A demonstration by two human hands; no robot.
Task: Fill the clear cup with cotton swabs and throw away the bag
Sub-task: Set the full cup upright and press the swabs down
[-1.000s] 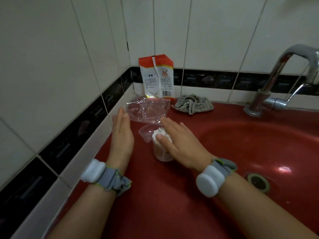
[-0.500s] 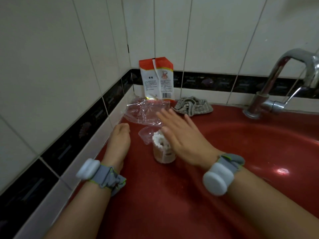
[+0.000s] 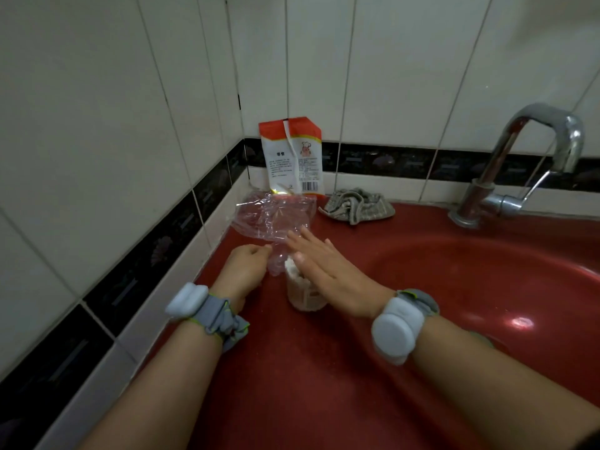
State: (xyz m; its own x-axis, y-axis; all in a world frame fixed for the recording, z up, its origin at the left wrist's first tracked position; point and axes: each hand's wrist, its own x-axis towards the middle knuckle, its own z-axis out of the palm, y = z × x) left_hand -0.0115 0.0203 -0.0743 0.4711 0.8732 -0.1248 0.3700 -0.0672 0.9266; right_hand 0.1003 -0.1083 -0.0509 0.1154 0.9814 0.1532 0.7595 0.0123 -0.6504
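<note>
A clear cup (image 3: 306, 300) packed with white cotton swabs (image 3: 291, 267) stands on the red sink ledge (image 3: 292, 368). My right hand (image 3: 319, 264) lies flat over the cup's top, fingers straight, reaching toward the crumpled clear plastic bag (image 3: 274, 219) just behind it. My left hand (image 3: 245, 264) sits left of the cup with fingers curled; its fingertips pinch the near edge of the bag. The bag lies against the tiled corner.
An orange and white packet (image 3: 292, 157) leans on the back wall. A grey rag (image 3: 357, 206) lies beside it. The chrome tap (image 3: 519, 170) stands at the back right over the red basin (image 3: 470, 287). Tiled walls close in at left and rear.
My left hand has gone from flat and open to curled, and now pinches the bag's edge. My right hand has slid forward over the cup toward the bag.
</note>
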